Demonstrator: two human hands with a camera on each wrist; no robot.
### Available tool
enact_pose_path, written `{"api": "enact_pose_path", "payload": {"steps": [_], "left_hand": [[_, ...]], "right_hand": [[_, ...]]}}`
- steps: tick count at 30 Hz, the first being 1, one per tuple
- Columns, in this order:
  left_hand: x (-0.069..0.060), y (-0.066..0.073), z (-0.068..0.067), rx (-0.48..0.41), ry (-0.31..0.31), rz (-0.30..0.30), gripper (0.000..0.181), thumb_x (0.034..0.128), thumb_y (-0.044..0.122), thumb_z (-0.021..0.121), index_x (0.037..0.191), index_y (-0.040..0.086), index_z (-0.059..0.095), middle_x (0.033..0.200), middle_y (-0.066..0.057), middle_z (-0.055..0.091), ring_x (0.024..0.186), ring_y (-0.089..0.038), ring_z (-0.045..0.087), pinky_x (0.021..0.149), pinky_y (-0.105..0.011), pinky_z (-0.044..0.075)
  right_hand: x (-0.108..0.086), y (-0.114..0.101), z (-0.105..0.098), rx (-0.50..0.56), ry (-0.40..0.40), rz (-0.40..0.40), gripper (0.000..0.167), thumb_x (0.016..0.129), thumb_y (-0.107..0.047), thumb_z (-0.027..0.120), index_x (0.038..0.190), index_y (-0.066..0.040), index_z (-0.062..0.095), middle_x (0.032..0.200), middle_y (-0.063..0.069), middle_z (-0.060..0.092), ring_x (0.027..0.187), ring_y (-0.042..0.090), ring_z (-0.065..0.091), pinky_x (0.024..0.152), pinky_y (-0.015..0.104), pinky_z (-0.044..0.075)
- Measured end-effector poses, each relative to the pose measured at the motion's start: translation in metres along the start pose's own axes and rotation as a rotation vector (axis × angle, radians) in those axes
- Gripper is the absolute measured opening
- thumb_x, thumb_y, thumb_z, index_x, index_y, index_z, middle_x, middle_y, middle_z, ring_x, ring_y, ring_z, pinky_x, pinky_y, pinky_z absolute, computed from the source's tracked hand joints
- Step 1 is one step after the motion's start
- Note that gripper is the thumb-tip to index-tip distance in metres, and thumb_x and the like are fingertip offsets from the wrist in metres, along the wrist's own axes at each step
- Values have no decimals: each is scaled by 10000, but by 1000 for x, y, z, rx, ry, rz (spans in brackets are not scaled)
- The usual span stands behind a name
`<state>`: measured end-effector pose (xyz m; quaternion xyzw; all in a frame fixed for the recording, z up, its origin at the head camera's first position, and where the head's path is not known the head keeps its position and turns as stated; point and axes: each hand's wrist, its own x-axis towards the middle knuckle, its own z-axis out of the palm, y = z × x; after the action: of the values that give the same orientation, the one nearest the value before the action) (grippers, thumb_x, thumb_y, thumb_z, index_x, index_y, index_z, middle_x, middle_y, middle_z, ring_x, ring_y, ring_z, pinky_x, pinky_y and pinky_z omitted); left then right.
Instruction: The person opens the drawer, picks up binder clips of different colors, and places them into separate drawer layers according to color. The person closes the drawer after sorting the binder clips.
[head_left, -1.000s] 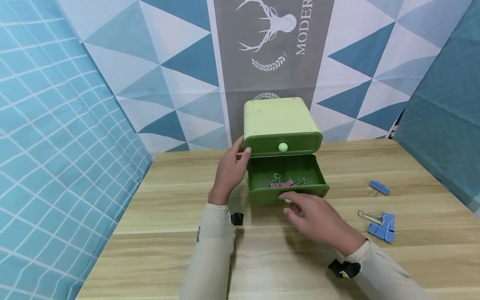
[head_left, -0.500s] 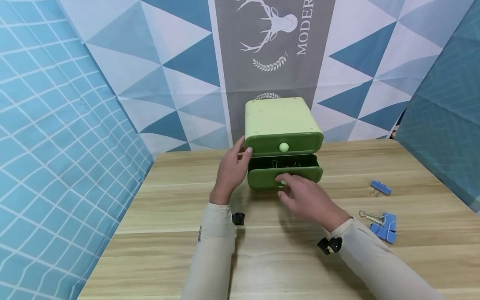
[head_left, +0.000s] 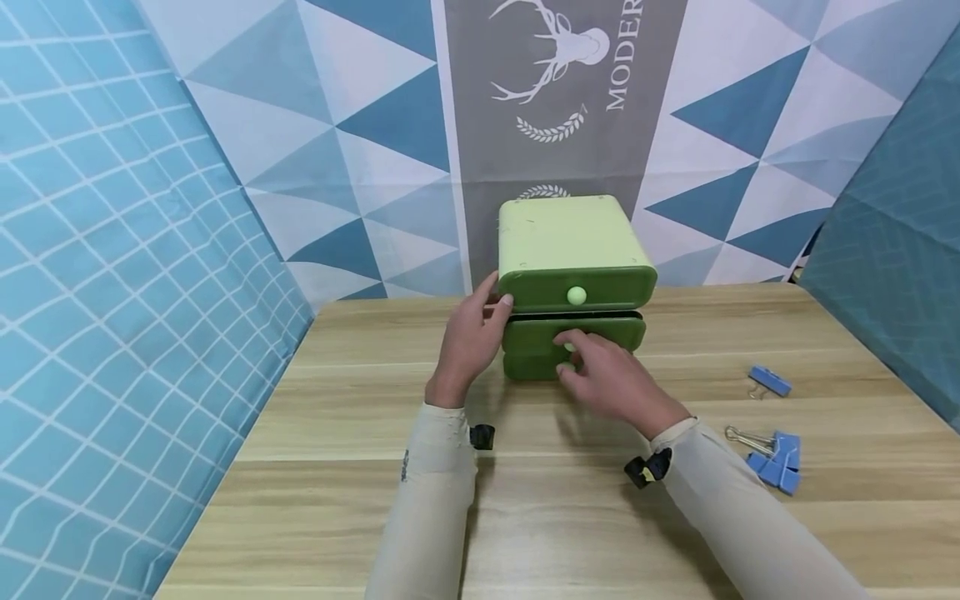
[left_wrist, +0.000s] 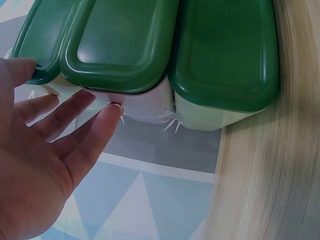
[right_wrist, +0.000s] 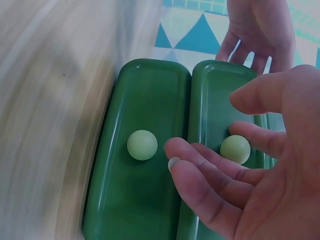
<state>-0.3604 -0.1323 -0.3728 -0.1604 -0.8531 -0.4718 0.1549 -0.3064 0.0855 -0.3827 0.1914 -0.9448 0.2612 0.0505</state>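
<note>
One wooden table [head_left: 315,467] fills the lower half of my head feed, with the green drawer unit [head_left: 570,233] toward its far edge. The middle drawer [head_left: 528,335], long axis running left to right, sits nearly home, a dark slit showing above its front. From here I judge the straight line inward to matter most, and the right hand [head_left: 611,379] is nearer, directly before that face. The left hand [head_left: 472,333] lies along the unit's left side, fingers extended, clamped on nothing. I read most room toward me and leftward; blue binder clips [head_left: 785,452] lie well off to the right. Smallest is the knob [right_wrist: 236,149], right fingers loosely around it, thumb apart; whether they touch it I cannot tell.
</note>
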Motion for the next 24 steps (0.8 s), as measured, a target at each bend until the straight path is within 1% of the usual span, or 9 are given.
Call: {"api": "enact_pose_path", "payload": {"steps": [4, 9, 13, 17, 20, 24], "left_hand": [[0, 0, 0, 5, -6, 1, 602, 1042, 470, 489, 1573, 214, 369, 1314, -53, 621, 1127, -214, 634, 942, -421, 512], [-1, 0, 0, 7, -9, 7, 637, 1017, 422, 575, 1575, 203, 360, 1294, -53, 628, 1114, -214, 647, 920, -425, 526], [1, 0, 1, 14, -14, 39, 680, 982, 336, 664, 1577, 211, 358, 1287, -58, 637, 1109, -236, 656, 881, -404, 545], [2, 0, 1, 34, -18, 70, 757, 925, 215, 752, 1574, 211, 360, 1270, -66, 647, 1097, -251, 667, 887, -405, 547], [1, 0, 1, 55, -17, 56, 802, 899, 147, 775, 1578, 173, 348, 1255, -73, 652, 1094, -239, 672, 901, -411, 542], [1, 1, 1, 80, -18, 43, 802, 903, 115, 765, 1580, 137, 336, 1247, -78, 654, 1101, -230, 671, 894, -394, 545]], "right_hand": [[3, 2, 0, -1, -7, 2, 385, 1000, -287, 589, 1362, -164, 542, 1092, 79, 640, 964, 230, 619, 801, 452, 514], [7, 4, 1, 10, -2, 4, 381, 999, -278, 604, 1357, -164, 538, 1108, 94, 638, 984, 255, 623, 806, 464, 513], [9, 5, 0, 10, 5, 0, 383, 999, -281, 601, 1354, -152, 539, 1100, 79, 635, 985, 249, 620, 809, 462, 512], [11, 6, -1, -25, 5, 1, 394, 1001, -299, 588, 1363, -150, 540, 1087, 72, 626, 958, 236, 610, 787, 460, 511], [11, 6, -4, -80, 10, -4, 396, 999, -299, 577, 1369, -160, 550, 1098, 84, 627, 960, 245, 615, 764, 474, 516], [9, 2, -10, -170, 67, -31, 402, 987, -283, 577, 1371, -164, 575, 1102, 114, 639, 918, 247, 623, 693, 472, 525]]}}
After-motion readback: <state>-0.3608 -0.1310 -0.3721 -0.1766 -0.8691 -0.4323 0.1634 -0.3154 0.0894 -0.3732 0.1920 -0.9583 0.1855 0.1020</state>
